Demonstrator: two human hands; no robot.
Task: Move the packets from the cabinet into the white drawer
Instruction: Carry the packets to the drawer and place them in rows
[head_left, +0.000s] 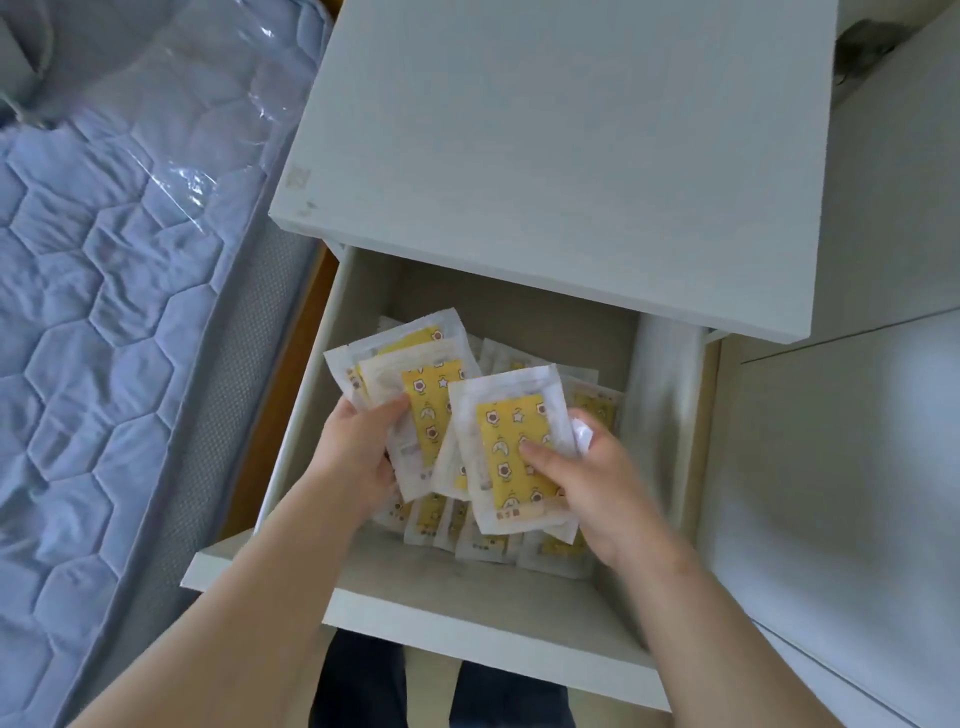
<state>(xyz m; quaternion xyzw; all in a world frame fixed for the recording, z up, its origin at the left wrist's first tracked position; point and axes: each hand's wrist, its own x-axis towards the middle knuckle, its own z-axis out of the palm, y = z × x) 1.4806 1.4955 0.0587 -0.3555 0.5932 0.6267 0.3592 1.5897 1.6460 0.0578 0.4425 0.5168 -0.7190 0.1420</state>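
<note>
Packets (485, 543), yellow star print, text unreadable, heaped in the white drawer (467, 629). Left hand (358, 457) grips several, right hand (608, 488) grips more, above them; bare room along drawer's right wall.

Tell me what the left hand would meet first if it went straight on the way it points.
Probably the loose packets in the white drawer, past the bundle the left hand grips; depth is unclear.
</note>
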